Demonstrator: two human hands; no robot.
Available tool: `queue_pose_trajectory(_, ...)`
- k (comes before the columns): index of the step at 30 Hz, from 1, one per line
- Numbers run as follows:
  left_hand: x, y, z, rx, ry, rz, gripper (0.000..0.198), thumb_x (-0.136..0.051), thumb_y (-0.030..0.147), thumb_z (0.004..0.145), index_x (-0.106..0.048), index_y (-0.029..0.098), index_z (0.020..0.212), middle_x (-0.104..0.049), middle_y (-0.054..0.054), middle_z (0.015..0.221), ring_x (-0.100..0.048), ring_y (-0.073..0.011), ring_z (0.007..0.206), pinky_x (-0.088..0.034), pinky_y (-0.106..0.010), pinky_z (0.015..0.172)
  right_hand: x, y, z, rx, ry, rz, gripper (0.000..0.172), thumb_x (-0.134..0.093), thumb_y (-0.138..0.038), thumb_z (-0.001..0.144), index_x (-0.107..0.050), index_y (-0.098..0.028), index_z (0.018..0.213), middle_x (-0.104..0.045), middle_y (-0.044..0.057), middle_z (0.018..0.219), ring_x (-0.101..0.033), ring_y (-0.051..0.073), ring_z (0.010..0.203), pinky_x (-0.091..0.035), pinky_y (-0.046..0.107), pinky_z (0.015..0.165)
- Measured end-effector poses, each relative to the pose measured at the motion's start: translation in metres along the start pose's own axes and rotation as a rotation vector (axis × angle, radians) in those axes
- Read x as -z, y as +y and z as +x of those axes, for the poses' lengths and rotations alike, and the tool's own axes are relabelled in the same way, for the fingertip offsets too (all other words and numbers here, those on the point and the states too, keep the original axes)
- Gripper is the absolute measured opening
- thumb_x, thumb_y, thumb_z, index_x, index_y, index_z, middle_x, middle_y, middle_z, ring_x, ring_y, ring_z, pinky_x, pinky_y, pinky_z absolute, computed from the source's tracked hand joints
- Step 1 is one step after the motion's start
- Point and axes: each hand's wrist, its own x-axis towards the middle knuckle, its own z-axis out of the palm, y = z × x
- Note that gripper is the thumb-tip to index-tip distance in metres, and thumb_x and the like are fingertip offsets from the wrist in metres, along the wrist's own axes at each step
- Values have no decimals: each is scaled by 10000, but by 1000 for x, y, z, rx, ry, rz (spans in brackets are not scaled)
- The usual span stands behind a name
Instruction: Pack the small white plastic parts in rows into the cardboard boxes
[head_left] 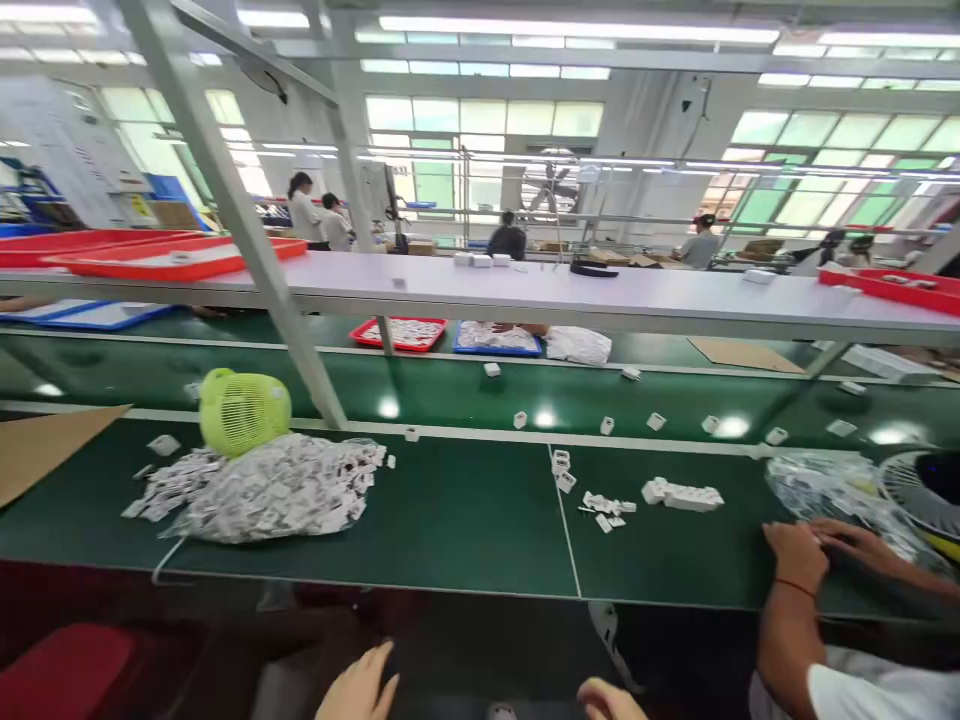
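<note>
At the bottom edge, my left hand [358, 688] hangs below the green worktable's [457, 520] near edge. Its fingers are apart and hold nothing. Farther right, my right hand [609, 700] is partly cut off by the frame. Its visible fingers look loosely bent, with nothing seen in them. Neither hand touches the table. On the left lies a clear plastic bag [281, 490] full of small white plastic parts, with a lime-green fan [244, 410] behind it. Toward the right are a small pile of white pieces [606, 508] and a row of white housings [684, 495].
A co-worker's hands [799, 555] rest at the table's right, near another plastic bag [825, 490] and a black fan [919, 500]. White housings [607, 426] dot the green belt [450, 400] behind. Overhead runs a shelf [420, 285] with red trays [172, 262]; a slanted post [247, 230] stands left.
</note>
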Motion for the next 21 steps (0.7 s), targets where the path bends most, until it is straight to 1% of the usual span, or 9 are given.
queue_pose_trajectory(3, -7, 52, 45, -344, -103, -34, 378, -382, 353, 809, -538, 245, 1137, -560, -27, 1200, -502, -188, 1114, -369, -318, 972, 16, 10, -1, 64, 237, 174, 333, -438, -429, 725, -647, -202, 852, -676, 68, 872, -620, 213, 861, -453, 277, 798)
queue_pose_trajectory(6, -1, 70, 88, -481, -6, -55, 341, -405, 331, 804, -547, 280, 1110, -527, -10, 1233, -484, -179, 1127, -363, -303, 974, 7, 0, 6, 58, 341, 339, 385, -451, -494, 735, -642, -196, 886, -667, 87, 936, -620, 232, 899, -465, 304, 820)
queue_pose_trajectory(9, 24, 62, 141, -430, 252, -44, 366, -415, 292, 804, -516, 225, 1149, -443, -61, 1300, -424, -219, 1178, -342, -332, 990, -10, -17, 19, 82, 325, 460, 429, -462, -562, 716, -650, -201, 853, -676, 89, 885, -639, 255, 846, -504, 327, 757)
queue_pose_trajectory(12, 63, 47, 201, -261, 506, -20, 421, -374, 235, 820, -431, 165, 1231, -330, -127, 1353, -334, -282, 1227, -331, -398, 980, -4, -49, 51, 131, 304, 433, 445, -450, -561, 733, -652, -190, 875, -675, 97, 834, -645, 260, 792, -517, 334, 717)
queue_pose_trajectory(14, 91, 40, 244, -213, 585, 20, 471, -384, 146, 792, -391, 172, 1262, -299, -140, 1364, -270, -309, 1254, -284, -439, 997, 17, -86, 96, 205, 316, 323, 410, -438, -500, 762, -644, -181, 915, -662, 105, 894, -628, 258, 847, -500, 338, 773)
queue_pose_trajectory(15, 103, 37, 266, -206, 585, 34, 504, -392, 103, 770, -382, 183, 1267, -305, -138, 1360, -249, -314, 1260, -260, -451, 1005, 29, -108, 127, 252, 336, 251, 391, -425, -463, 774, -633, -179, 944, -645, 109, 952, -609, 258, 903, -484, 341, 811)
queue_pose_trajectory(17, 121, 34, 307, -215, 480, 31, 554, -408, 49, 730, -372, 191, 1264, -324, -136, 1343, -261, -309, 1248, -247, -455, 1002, 52, -157, 201, 327, 414, 90, 383, -397, -399, 784, -589, -181, 1034, -574, 116, 1098, -537, 266, 1038, -441, 360, 877)
queue_pose_trajectory(19, 126, 33, 339, -233, 333, -7, 515, -409, 40, 724, -404, 182, 1219, -381, -136, 1283, -362, -282, 1174, -309, -426, 953, 67, -198, 275, 345, 512, -79, 440, -400, -363, 765, -505, -172, 1148, -446, 137, 1242, -417, 301, 1167, -383, 416, 930)
queue_pose_trajectory(21, 117, 34, 354, -258, 255, -44, 392, -400, 59, 747, -474, 168, 1116, -466, -122, 1161, -462, -239, 1050, -368, -380, 886, 75, -220, 334, 311, 580, -229, 520, -431, -360, 730, -435, -155, 1208, -334, 161, 1315, -282, 351, 1248, -307, 486, 970)
